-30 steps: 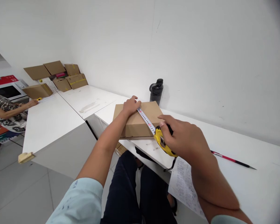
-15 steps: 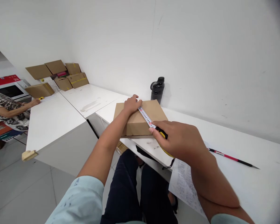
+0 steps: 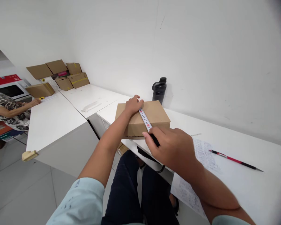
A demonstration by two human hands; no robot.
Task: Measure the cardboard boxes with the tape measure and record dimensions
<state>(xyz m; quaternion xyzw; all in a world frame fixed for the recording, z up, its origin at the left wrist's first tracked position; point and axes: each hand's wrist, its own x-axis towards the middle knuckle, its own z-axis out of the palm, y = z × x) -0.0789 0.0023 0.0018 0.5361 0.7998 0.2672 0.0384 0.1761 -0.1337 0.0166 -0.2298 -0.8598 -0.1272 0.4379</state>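
Note:
A flat brown cardboard box [image 3: 154, 114] lies on the white table [image 3: 236, 147] in front of me. My left hand [image 3: 133, 104] rests on the box's far left edge and pins down the end of a white measuring tape [image 3: 145, 119] that runs across the lid. My right hand [image 3: 172, 145] is closed over the tape measure's case at the box's near edge; the case is almost wholly hidden under my fingers.
A black bottle [image 3: 159, 89] stands behind the box by the wall. A red and black pen [image 3: 235, 160] and a written sheet of paper [image 3: 201, 156] lie to the right. Several cardboard boxes [image 3: 58, 75] sit on the far tables, where another person's arm [image 3: 16, 107] rests.
My right hand has slid the tape case leftward to the box's near edge, shortening the tape; the yellow case is now covered by my fingers. The left hand has held still.

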